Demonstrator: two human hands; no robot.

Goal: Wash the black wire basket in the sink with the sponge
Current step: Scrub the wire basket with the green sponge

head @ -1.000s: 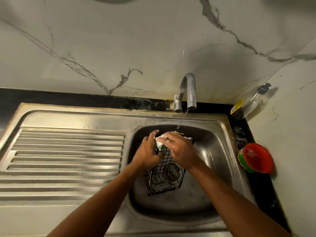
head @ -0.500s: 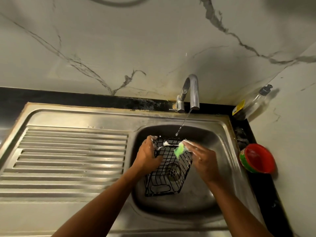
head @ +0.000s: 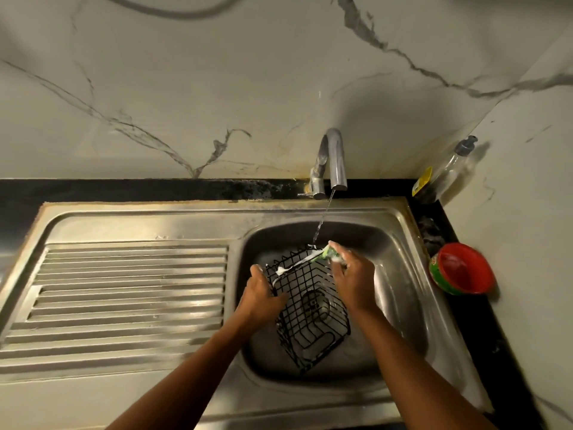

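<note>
view: looking down at a steel kitchen sink (head: 400,240), with two bare forearms reaching in from the near edge.
black wire basket (head: 305,310): inside the sink basin, tilted, with its far rim raised and its near end low against the basin floor.
left hand (head: 260,294): curled round the basket's left rim, grasping the wire.
right hand (head: 353,280): fingers and thumb clasp a green sponge (head: 329,253), which is pressed against the far right corner of the basket's rim.
foam (head: 297,263): a white soapy streak lies along the basket's far rim, from the sponge toward the left hand.
tap (head: 333,159): a curved chrome spout at the far edge of the sink.
water (head: 322,218): a thin stream falls from the tap and lands on the basket's far rim, just beside the sponge.
drain (head: 313,302): seen through the mesh, at the bottom of the basin.
drainboard (head: 133,290): ribbed steel, left of the basin.
red bowl (head: 462,268): on the black counter, right of the sink, with a green band on its side.
bottle (head: 446,169): a clear pump bottle with a yellow label, in the far right corner.
wall (head: 186,88): pale marble with grey veins, behind the sink.
</note>
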